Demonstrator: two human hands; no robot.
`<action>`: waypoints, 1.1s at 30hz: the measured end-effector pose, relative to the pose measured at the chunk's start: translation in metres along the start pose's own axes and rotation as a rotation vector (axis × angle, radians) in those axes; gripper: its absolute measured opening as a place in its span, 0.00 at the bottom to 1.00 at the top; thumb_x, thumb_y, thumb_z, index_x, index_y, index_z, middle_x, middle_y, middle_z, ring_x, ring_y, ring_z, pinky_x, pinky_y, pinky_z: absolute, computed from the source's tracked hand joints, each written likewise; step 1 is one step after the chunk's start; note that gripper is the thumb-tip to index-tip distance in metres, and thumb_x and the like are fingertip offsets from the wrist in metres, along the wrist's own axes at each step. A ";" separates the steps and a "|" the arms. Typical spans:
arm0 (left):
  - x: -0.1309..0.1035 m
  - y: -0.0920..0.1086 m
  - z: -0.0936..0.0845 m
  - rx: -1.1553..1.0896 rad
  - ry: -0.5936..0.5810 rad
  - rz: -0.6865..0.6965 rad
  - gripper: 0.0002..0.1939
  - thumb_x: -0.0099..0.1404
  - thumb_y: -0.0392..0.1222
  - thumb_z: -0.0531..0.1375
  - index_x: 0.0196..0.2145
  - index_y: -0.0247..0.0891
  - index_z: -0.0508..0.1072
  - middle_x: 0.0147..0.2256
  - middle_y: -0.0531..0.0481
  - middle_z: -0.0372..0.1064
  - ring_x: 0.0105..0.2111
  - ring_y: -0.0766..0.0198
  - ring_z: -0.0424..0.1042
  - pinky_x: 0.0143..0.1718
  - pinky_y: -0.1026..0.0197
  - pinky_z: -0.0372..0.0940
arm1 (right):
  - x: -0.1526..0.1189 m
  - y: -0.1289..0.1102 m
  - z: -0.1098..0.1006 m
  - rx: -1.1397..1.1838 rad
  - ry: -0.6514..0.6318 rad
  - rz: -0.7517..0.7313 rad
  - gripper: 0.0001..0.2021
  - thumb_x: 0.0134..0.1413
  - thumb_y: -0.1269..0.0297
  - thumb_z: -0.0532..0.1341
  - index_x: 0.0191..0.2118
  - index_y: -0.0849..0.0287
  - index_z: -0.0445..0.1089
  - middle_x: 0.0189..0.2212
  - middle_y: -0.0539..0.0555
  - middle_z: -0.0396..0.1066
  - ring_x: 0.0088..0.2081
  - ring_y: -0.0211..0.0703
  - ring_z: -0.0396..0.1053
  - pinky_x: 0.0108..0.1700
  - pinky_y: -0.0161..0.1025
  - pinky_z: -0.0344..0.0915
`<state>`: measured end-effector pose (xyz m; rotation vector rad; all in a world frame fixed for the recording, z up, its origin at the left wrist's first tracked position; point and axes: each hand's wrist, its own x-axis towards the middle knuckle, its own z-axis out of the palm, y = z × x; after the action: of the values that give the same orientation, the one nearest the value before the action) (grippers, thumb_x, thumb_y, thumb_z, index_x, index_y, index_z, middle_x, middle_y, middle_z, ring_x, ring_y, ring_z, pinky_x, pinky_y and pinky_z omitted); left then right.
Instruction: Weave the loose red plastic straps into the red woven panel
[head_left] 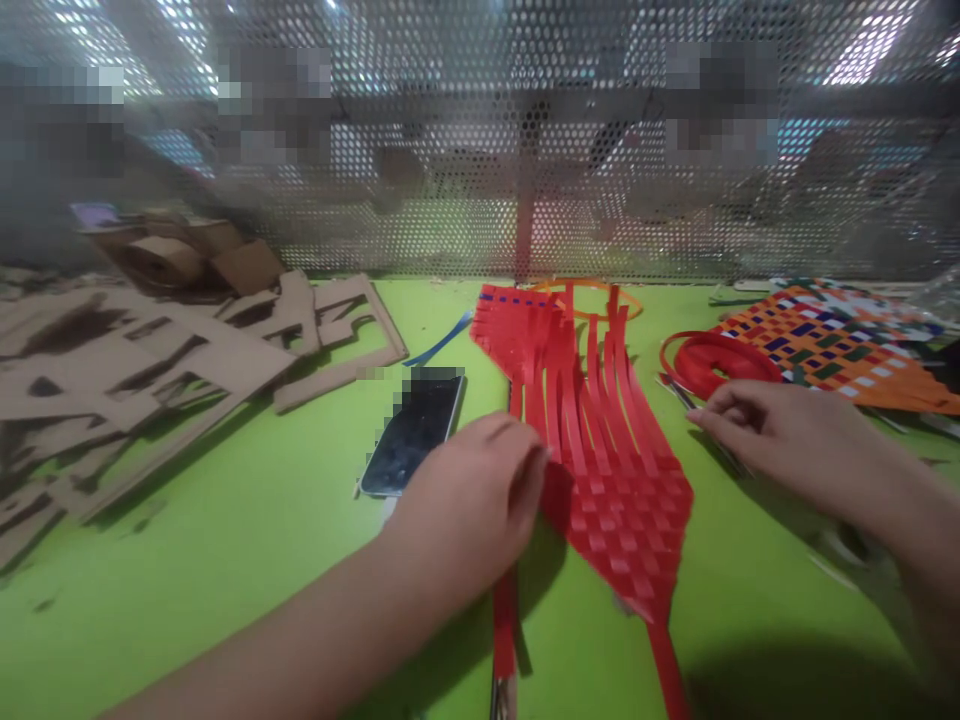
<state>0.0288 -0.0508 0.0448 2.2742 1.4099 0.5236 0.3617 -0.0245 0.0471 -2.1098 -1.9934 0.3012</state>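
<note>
Both pinched, holds unclear: left hand [476, 495] curled by red weave [630, 520], right hand [780, 425] slanted.

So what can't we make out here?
All head view:
Left hand: grip hidden by its own curled fingers.
Right hand: blurred; can't tell if it holds the thin item at its fingertips.
Phone: left side pixelated.
Orange woven sheet: cut off by right edge.
Background: obscured by perforated panel.
</note>
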 end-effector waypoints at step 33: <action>-0.031 0.028 0.052 0.174 -0.271 0.333 0.41 0.82 0.62 0.44 0.74 0.21 0.60 0.74 0.23 0.50 0.76 0.32 0.46 0.76 0.35 0.47 | 0.013 -0.122 0.061 0.867 -0.167 -0.336 0.12 0.68 0.50 0.66 0.41 0.52 0.73 0.32 0.51 0.82 0.35 0.49 0.83 0.39 0.42 0.78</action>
<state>0.0635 -0.0980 0.0123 2.6205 0.9861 0.1808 0.2276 -0.0038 0.0251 -1.2241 -1.7691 1.0682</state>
